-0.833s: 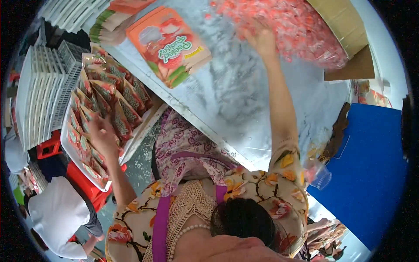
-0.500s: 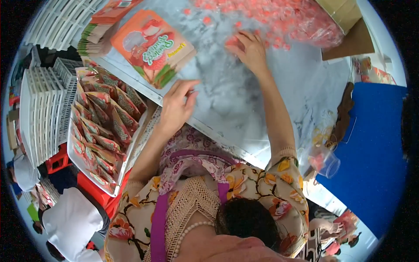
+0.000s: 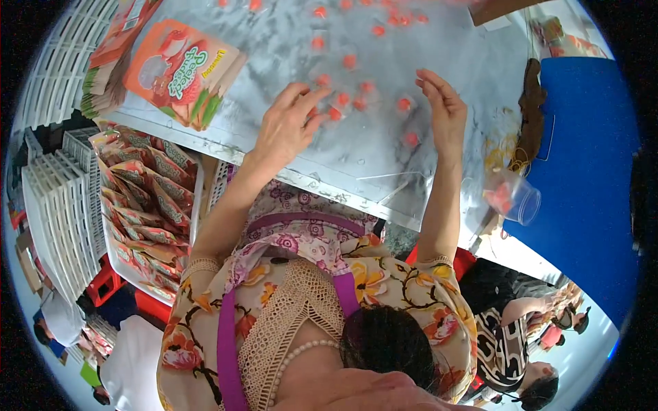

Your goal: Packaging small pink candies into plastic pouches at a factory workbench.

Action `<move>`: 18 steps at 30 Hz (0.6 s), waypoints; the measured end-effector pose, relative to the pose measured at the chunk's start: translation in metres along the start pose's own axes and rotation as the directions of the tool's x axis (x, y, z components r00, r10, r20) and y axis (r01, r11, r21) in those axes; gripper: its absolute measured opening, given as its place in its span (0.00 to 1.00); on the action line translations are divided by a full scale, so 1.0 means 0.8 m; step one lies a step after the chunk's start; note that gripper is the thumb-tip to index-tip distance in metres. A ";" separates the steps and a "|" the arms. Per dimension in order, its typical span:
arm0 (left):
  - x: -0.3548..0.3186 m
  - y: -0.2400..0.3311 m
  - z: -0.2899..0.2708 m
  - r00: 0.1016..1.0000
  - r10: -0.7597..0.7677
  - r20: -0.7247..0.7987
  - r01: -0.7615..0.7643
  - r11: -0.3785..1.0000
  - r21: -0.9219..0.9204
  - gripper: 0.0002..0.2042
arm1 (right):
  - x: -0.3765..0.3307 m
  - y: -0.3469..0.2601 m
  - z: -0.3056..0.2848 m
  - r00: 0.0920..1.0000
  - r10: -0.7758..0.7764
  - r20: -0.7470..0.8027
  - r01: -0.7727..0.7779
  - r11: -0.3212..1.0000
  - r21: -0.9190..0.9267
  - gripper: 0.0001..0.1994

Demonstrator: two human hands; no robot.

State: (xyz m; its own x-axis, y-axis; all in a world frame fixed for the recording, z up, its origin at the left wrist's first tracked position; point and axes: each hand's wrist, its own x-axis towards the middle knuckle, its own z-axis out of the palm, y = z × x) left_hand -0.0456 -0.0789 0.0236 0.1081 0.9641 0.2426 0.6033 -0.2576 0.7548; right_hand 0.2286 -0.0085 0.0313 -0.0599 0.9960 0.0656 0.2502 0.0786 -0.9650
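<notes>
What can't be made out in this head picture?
Head view, hidden: palm of the left hand, by its own back; any grip unclear.
Head view, cut off: cardboard, by the upper edge.
Head view, blurred and small: red pieces; exact kind unclear.
Head view, hidden: floor of the white tray, beneath packets.

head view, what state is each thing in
left hand, thumb and fingers parted, grip unclear
right hand, fingers bent, visibly holding nothing
red pieces, loose, scattered
flat pouch, lying printed side up
tray pouches, packed close together
white tray, full
clear cup, red pieces inside
white crates, stacked
</notes>
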 end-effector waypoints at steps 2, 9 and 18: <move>-0.002 -0.010 0.003 0.999 0.055 0.000 -0.054 0.997 0.063 0.21 | -0.018 0.001 0.004 0.999 0.032 0.044 -0.033 0.999 0.002 0.15; 0.007 0.008 0.013 0.987 0.136 0.082 -0.149 0.971 0.188 0.20 | -0.023 0.013 0.041 0.882 -0.320 0.345 0.460 0.741 -0.488 0.22; 0.011 0.025 0.051 0.945 0.278 0.173 -0.322 0.886 0.333 0.15 | -0.036 0.007 0.021 0.885 -0.210 0.415 0.387 0.828 -0.407 0.18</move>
State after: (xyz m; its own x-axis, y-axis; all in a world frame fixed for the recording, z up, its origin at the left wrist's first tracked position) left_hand -0.0007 -0.0731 0.0159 0.4069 0.8503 0.3337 0.7631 -0.5172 0.3875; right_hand 0.2152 -0.0374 0.0195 -0.5063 0.8483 0.1554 0.5770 0.4671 -0.6700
